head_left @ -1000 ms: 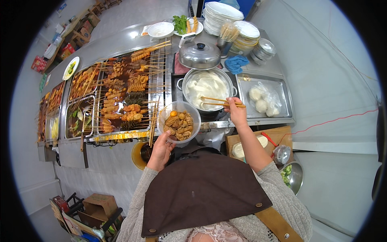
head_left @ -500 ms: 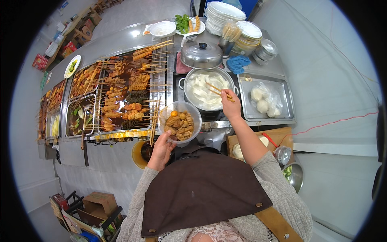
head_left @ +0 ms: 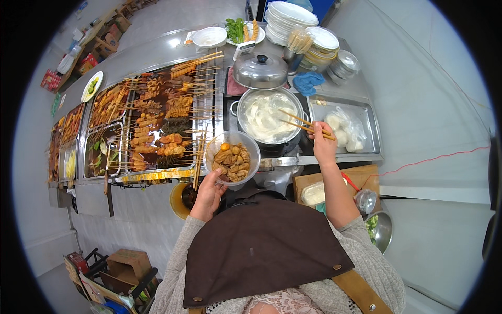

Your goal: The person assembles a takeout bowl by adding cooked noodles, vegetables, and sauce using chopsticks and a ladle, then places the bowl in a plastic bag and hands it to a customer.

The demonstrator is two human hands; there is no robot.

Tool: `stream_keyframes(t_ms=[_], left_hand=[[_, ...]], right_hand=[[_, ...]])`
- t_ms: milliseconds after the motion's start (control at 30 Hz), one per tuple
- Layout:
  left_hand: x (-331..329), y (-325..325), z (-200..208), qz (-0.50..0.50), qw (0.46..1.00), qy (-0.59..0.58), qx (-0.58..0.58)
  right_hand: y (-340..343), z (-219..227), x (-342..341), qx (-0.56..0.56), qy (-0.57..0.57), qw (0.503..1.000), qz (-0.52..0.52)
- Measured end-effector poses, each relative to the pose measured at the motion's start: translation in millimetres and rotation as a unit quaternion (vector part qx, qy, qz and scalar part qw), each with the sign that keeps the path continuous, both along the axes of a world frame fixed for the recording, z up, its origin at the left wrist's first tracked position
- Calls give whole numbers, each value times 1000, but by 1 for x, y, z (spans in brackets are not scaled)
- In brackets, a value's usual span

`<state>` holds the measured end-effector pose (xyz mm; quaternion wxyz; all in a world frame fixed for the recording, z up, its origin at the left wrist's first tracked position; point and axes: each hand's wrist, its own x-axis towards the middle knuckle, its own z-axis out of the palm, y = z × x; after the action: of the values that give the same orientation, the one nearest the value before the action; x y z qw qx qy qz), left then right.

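Note:
My left hand (head_left: 208, 194) grips the near left rim of a clear plastic bowl (head_left: 253, 157) filled with brown stewed pieces (head_left: 231, 161). In my right hand (head_left: 323, 142) is a pair of wooden chopsticks (head_left: 301, 123), their tips apart over the right part of a metal pot (head_left: 241, 119). Wide white noodles (head_left: 260, 118) lie in cloudy liquid inside that pot. The bowl is held just in front of the pot, to its left. Right of the pot, my right hand hovers near a metal tray (head_left: 345, 150) with white dough balls in a plastic bag (head_left: 342, 133).
A domed metal lid (head_left: 260, 73) stands behind the pot, beside a blue cloth (head_left: 307, 82). Skewers in dark broth (head_left: 172, 112) fill a large pan at left. Stacked white plates (head_left: 290, 18) and a holder of sticks (head_left: 299, 44) stand at the back. A cutting board (head_left: 366, 175) sits below the tray.
My right hand has moved right with the chopsticks, from above the pot to beside it. The chopstick tips have spread apart and the noodles have shifted. My left hand and the bowl hold nearly still.

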<state>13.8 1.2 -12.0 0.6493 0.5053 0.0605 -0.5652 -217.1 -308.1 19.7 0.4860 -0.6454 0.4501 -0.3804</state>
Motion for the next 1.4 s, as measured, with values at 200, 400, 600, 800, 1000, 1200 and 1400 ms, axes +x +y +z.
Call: stream_keyframes(t_ms=[200, 400, 600, 800, 1000, 1200, 1400], left_hand=[[-1, -3, 3, 0, 1000, 3, 5], [-3, -1, 5, -1, 1000, -8, 5], [-2, 1, 4, 4, 1000, -8, 7], [-1, -1, 5, 8, 1000, -2, 9], [-4, 0, 10, 7, 1000, -10, 10], [-4, 1, 11, 14, 1000, -6, 10], [-5, 1, 11, 16, 1000, -9, 14]], right_hand=[[0, -26, -2, -47, 129, 990, -31], [7, -44, 11, 129, -42, 991, 2], [9, -12, 4, 111, -85, 990, -26], [29, -5, 8, 69, -66, 995, 21], [44, -16, 23, 101, -68, 988, 99], [40, -11, 23, 75, -52, 993, 81], [34, -13, 10, 77, -36, 995, 58]])
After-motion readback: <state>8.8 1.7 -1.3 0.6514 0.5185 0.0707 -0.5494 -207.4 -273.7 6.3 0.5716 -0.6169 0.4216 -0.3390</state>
